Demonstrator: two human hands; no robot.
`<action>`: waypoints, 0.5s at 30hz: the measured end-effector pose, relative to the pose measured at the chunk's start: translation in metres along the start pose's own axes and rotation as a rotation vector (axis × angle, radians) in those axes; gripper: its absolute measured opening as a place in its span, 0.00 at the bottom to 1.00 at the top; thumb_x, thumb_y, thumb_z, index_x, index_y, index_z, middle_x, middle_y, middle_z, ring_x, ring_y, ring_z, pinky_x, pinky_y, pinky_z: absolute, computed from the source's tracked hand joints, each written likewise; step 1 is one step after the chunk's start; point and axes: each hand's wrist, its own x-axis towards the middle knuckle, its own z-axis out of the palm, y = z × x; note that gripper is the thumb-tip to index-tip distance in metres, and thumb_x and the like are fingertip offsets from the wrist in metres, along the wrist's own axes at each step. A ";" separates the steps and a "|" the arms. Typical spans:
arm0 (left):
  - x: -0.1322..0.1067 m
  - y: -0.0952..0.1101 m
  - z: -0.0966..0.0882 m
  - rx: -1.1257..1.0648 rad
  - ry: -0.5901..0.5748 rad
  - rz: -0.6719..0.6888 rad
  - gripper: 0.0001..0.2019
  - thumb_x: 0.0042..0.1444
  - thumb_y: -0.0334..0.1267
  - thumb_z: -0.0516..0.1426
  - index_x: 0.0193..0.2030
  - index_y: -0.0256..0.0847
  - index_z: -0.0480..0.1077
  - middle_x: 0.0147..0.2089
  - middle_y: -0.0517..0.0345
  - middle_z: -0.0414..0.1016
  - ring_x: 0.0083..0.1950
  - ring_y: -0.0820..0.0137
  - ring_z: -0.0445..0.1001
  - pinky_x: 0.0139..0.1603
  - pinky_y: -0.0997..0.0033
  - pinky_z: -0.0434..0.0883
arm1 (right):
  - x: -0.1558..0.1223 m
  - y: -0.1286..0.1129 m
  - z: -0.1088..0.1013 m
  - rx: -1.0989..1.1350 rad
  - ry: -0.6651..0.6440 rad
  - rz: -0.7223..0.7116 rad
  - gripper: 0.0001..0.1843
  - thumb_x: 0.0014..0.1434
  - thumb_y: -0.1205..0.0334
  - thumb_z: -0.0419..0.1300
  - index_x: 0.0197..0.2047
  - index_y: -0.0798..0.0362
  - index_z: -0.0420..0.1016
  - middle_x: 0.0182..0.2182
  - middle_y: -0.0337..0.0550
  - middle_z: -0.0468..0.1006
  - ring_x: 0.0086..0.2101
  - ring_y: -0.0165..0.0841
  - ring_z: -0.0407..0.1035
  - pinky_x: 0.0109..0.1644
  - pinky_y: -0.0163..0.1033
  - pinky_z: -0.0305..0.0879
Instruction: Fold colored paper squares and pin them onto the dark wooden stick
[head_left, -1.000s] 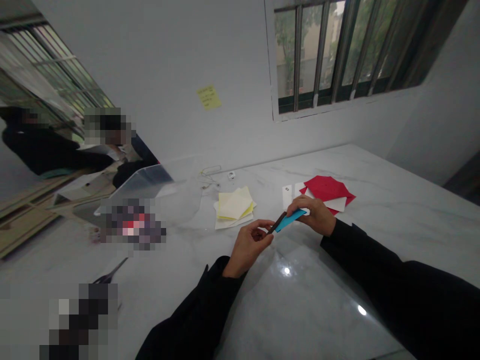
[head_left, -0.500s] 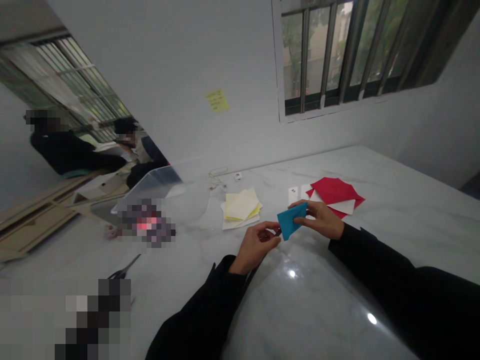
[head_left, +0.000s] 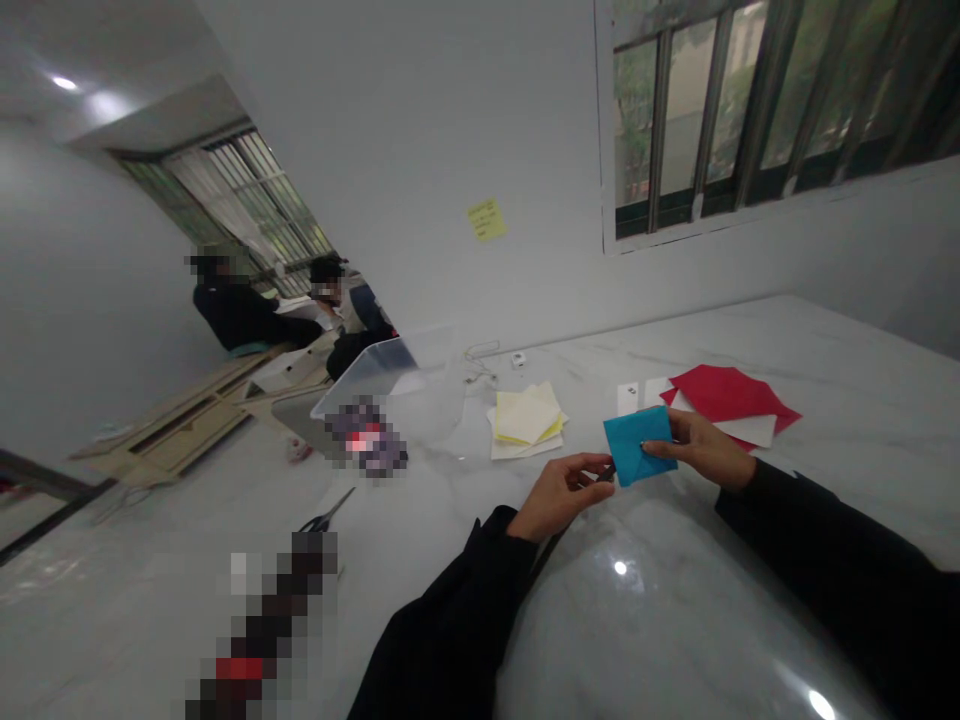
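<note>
Marble tabletop (head_left: 757, 335) runs back to a white wall with a barred window (head_left: 750, 110), its black sleeves entering from the bottom and right frame edges. Well off to the left, two seated people (head_left: 285, 305) sit beyond the table, their hands hard to make out. Transparent plastic cover (head_left: 367, 375) stands near the table's far edge, partly hidden by a pixelated patch (head_left: 366, 437); another patch (head_left: 262, 620) masks the near left. Red paper sheets (head_left: 731, 393) lie just beyond the right hand (head_left: 701, 450), and a pale yellow paper stack (head_left: 525, 420) lies farther left. Blue folded paper (head_left: 637, 445) sits between the hands, pinched at its right side by the right thumb and fingers. The left hand (head_left: 562, 495) has curled fingers closed on a dark slender object (head_left: 606, 474), mostly hidden; whether it touches the blue paper cannot be told. Small scissors (head_left: 326, 512) lie well left.
</note>
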 end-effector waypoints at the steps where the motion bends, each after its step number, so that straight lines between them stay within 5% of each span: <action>1: 0.000 -0.001 -0.001 0.019 -0.006 -0.017 0.23 0.51 0.44 0.64 0.53 0.40 0.75 0.46 0.48 0.78 0.38 0.69 0.74 0.39 0.69 0.69 | 0.001 0.001 -0.002 0.002 0.012 0.004 0.26 0.48 0.50 0.70 0.48 0.52 0.74 0.43 0.48 0.81 0.43 0.45 0.76 0.49 0.53 0.72; 9: 0.004 -0.015 -0.002 -0.083 0.046 -0.108 0.17 0.52 0.45 0.60 0.46 0.37 0.77 0.35 0.53 0.79 0.27 0.74 0.67 0.29 0.74 0.63 | 0.003 0.004 -0.005 0.079 0.115 0.009 0.32 0.49 0.50 0.70 0.56 0.48 0.69 0.49 0.50 0.78 0.47 0.46 0.74 0.51 0.51 0.73; 15: 0.014 -0.024 -0.010 -0.257 0.291 -0.154 0.23 0.47 0.47 0.64 0.48 0.34 0.75 0.36 0.54 0.77 0.25 0.78 0.63 0.24 0.78 0.57 | 0.014 0.017 -0.011 -0.177 0.429 -0.105 0.45 0.50 0.43 0.67 0.65 0.54 0.58 0.38 0.47 0.80 0.40 0.40 0.75 0.45 0.46 0.71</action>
